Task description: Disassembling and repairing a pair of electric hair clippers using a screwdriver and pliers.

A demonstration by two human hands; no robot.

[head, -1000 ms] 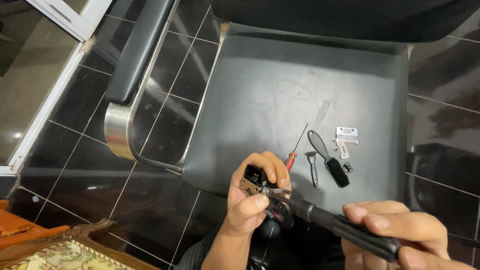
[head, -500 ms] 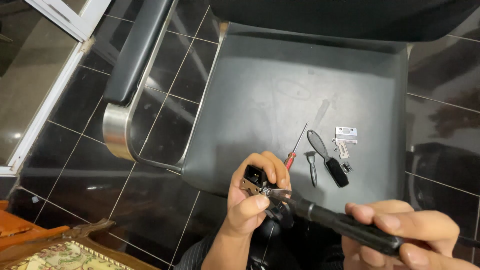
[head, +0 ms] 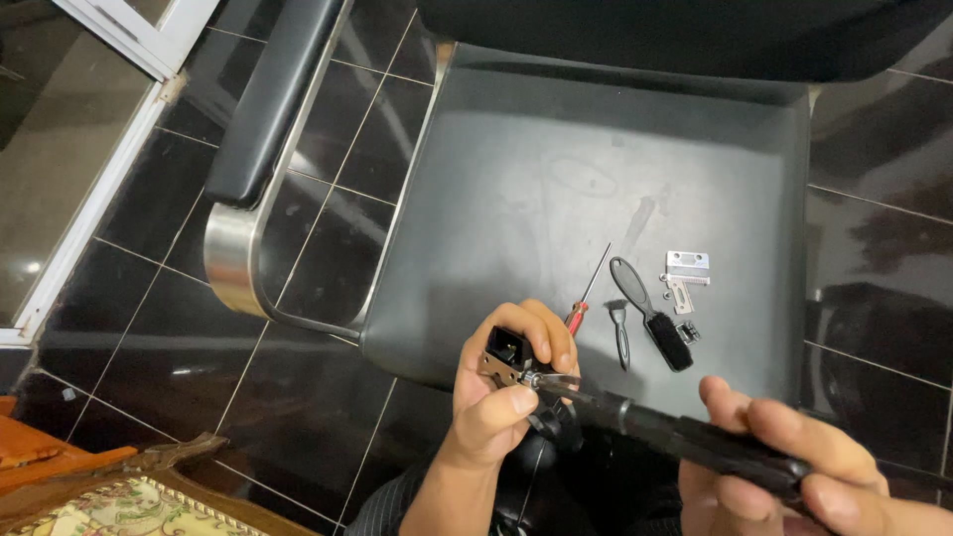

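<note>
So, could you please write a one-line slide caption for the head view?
Left hand holds a small black part while right hand applies a dark tool over a black chair seat.

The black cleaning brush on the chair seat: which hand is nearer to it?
Right. The right hand is just below the black cleaning brush, holding a long dark tool; the left hand is farther left, gripping a small part.

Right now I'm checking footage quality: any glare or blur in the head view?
Head view: soft reflections on the black chair seat and glossy floor tiles; right hand near the lens looks slightly soft; left hand and small parts stay sharp.
</note>
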